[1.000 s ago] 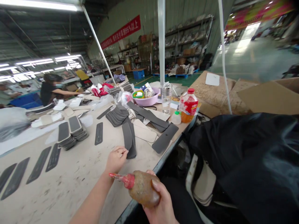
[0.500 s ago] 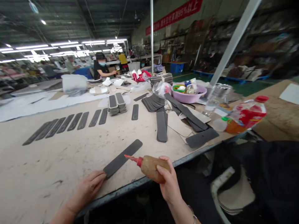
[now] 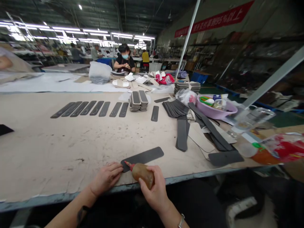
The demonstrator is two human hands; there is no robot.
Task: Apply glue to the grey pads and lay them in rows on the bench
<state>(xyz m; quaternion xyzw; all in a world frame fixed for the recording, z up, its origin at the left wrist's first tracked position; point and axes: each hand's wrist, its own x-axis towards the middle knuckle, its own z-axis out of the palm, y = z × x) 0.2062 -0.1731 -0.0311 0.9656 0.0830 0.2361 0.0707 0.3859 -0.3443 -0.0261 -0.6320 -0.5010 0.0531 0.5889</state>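
Observation:
A long dark grey strip (image 3: 147, 155) with rounded ends lies slantwise on the table near its front edge. The fingers of my left hand (image 3: 108, 177) are together and hold the strip by its left end. In my right hand (image 3: 156, 186) is a brownish squeeze bottle (image 3: 142, 174), fingers and thumb wrapped round its body. The bottle is tilted, its red nozzle pointing left over the strip's left end, close to my left fingertips. Whether the tip touches the strip, I cannot tell.
Several dark strips (image 3: 95, 108) lie in a row farther back, left of stacked pieces (image 3: 139, 101). To the right are loose dark and beige pieces (image 3: 200, 137), a purple basin (image 3: 217, 112) and a red-labelled bottle (image 3: 285, 147). A person (image 3: 124, 60) sits across the table.
The squeeze bottle has moved from beyond the strip's near edge to its left end, beside my left fingers. The strip lies at a flatter angle. The view has shifted right to left.

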